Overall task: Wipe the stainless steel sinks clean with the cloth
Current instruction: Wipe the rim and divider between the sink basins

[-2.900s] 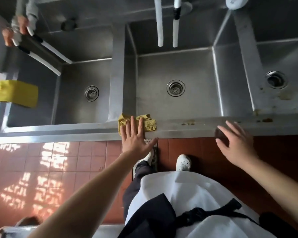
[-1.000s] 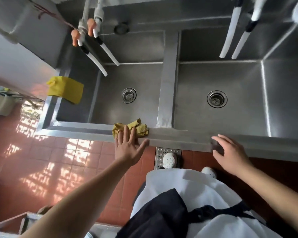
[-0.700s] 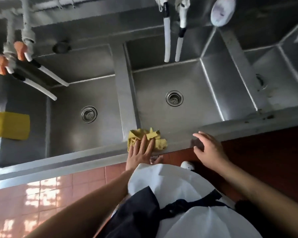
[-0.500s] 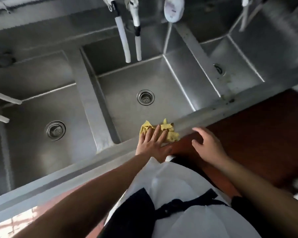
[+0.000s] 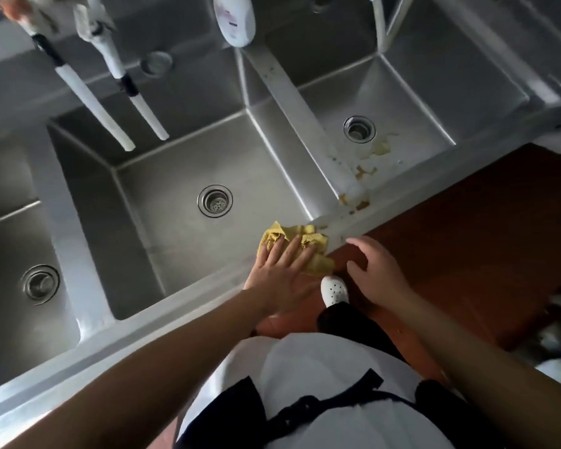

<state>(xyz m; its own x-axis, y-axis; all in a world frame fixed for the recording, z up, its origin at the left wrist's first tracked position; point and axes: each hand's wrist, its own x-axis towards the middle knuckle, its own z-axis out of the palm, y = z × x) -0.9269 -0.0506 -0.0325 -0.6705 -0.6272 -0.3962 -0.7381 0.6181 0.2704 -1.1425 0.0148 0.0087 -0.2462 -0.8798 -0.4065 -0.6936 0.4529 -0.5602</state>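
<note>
Dim, soft light — pale glare on the steel rim (image 5: 347, 222), wide-angle bending, blurred right edge

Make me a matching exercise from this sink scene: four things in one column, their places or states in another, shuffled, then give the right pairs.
Things:
1. crumpled yellow cloth
2. left hand
3. white plastic soap bottle
4. yellowish-brown food residue

Places or states:
A. at the back, between two basins
B. on the front rim beside the right basin
C. pressed flat on the cloth
D. on the front rim, under the fingers

Pairs: 1-D, 2-C, 3-A, 4-B
</note>
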